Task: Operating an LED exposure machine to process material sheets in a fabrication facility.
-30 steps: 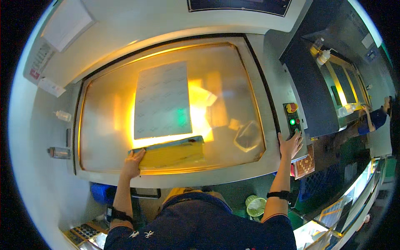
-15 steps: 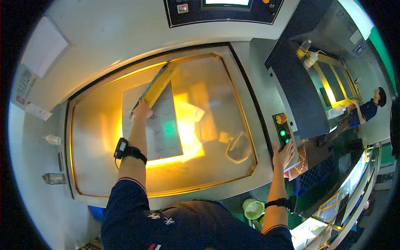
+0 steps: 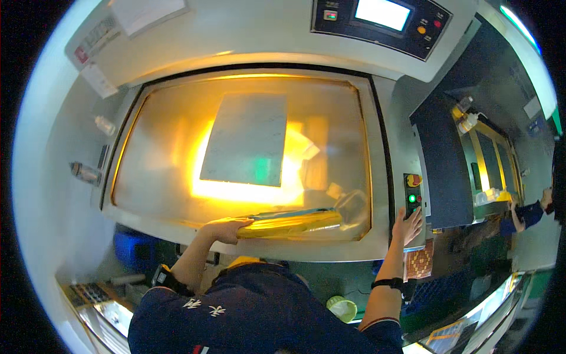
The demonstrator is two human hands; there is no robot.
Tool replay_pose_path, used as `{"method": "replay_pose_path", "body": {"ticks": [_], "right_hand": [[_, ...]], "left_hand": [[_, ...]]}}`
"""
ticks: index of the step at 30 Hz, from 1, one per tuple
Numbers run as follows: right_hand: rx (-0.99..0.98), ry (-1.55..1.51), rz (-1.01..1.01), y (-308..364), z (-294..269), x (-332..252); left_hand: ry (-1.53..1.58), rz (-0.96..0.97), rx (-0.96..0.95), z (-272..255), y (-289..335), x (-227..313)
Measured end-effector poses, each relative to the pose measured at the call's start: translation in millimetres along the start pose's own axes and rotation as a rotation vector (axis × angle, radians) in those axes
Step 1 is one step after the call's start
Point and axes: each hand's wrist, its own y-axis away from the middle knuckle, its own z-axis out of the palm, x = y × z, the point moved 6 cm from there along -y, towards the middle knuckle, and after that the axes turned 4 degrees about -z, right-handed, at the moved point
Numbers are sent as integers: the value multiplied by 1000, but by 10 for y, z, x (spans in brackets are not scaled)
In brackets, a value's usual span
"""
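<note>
My left hand (image 3: 226,230) grips the left end of a long yellow bar with a bluish edge (image 3: 295,226). The bar lies level over the near edge of the lit machine bed (image 3: 147,165), its far end pointing right. Beyond it, a grey rectangular sheet (image 3: 244,141) rests on the bed, a yellow glow around it and a green reflection on its lower part. At the bed's right side, my right hand (image 3: 408,228) is open with fingers spread over the lower end of a black button box (image 3: 413,192). Whether a fingertip presses a button cannot be made out.
A control panel with a lit screen (image 3: 382,13) sits above the bed. Small bottles (image 3: 86,173) stand on the left ledge. A green basket (image 3: 342,308) is on the floor below. At the right, another person (image 3: 527,217) works at a similar machine.
My left hand has brought the yellow bar off the sheet, toward me, and turned it from slanted to nearly level. My right hand stays by the button box. The whole view has shifted.
</note>
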Motion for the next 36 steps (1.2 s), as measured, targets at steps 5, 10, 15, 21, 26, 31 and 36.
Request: {"method": "replay_pose_path", "body": {"ticks": [5,10,15,21,26,31,36], "right_hand": [[13,-61,-37,45,-100,-137],[176,-280,-102,6,315,633],[160,21,-286,980,197,-89],[-512,-1320,-771,2982,-368,-1724],[-872,-1415,-331,3608,-202,-2618],[-883,-1169,-581,3647,528,-3007],[-650,-917,-558,3744,1434,-2703]], "left_hand": [[-309,-227,240,302,639,326],[-341,-305,449,669,1120,390],[-167,-363,435,1113,2072,106],[173,-470,233,1124,2563,-255],[246,-419,137,1294,2115,-922],[170,-400,63,1194,1491,-1685],[-52,-357,7,746,776,-2215]]}}
